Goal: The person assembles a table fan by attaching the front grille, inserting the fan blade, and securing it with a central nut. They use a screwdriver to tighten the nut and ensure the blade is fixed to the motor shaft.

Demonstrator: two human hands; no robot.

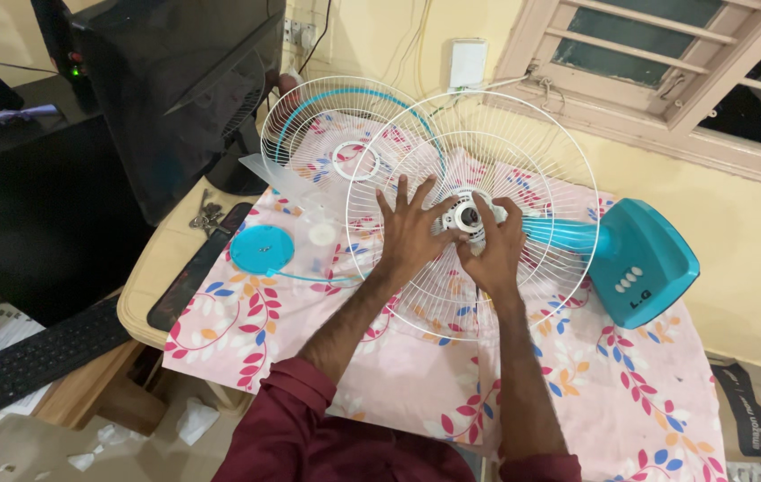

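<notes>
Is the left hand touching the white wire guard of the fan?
Touching. The head view shows the left hand lying flat with spread fingers on the white wire guard, beside the hub that the right hand grips.

My left hand lies spread on the white wire fan guard; my right hand pinches the hub at its centre. A second guard and a teal disc lie on the floral worktop.

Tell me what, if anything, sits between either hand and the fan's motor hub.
Nothing visible does. The left hand lies spread on the white wire guard beside the hub, and the right hand has its fingers already on the hub, at the guard's centre.
</notes>
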